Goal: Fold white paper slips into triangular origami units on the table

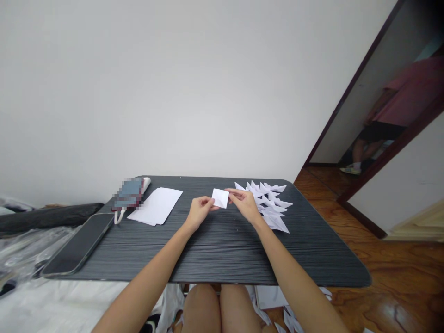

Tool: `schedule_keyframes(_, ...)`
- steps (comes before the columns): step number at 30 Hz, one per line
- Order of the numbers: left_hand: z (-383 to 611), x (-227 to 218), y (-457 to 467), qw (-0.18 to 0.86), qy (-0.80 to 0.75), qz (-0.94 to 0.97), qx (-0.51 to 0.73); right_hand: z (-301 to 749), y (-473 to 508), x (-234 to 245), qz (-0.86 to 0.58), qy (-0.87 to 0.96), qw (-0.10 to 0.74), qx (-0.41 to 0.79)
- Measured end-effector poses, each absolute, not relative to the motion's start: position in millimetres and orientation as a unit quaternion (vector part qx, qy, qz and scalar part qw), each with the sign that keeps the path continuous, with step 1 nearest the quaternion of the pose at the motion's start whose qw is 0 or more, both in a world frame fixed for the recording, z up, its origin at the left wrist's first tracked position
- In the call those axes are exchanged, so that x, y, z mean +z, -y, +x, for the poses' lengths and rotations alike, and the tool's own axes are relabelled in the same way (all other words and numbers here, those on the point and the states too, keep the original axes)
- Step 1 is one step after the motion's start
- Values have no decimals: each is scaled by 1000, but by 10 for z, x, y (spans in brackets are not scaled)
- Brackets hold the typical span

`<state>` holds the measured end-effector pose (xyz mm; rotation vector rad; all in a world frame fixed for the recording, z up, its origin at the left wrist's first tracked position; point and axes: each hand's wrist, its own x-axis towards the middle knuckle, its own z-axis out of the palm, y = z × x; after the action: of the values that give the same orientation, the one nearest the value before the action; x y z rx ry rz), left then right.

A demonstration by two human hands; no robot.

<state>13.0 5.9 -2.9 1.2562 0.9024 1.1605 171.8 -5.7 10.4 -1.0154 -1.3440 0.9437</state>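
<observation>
A small folded square of white paper [220,198] is held up just above the dark table, between my two hands. My left hand [201,210] pinches its left edge between thumb and fingers. At the upper right corner, my right hand [243,202] grips the same paper with its fingertips. Beside my right hand lies a cluster of folded paper pieces [272,203] with pointed tips, partly hidden by that hand. To the left of my left hand rests a stack of flat white paper sheets [156,206].
The dark wood-grain table [222,259] stands against a white wall. On its left are a phone [81,245] and a blurred-out device [129,193] with a white cable. More folded paper [291,320] lies on the floor. Another person [398,101] is beyond the doorway at right.
</observation>
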Motion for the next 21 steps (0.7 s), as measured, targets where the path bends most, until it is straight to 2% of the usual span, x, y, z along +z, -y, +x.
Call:
schedule_keyframes(9,126,-57,-51,531,-381,600,462,1764,75,84,-441,672,531,268)
schedule_keyframes(21,188,-50,-17,575,-369,554,476,1746,75,92,-458,662,531,263)
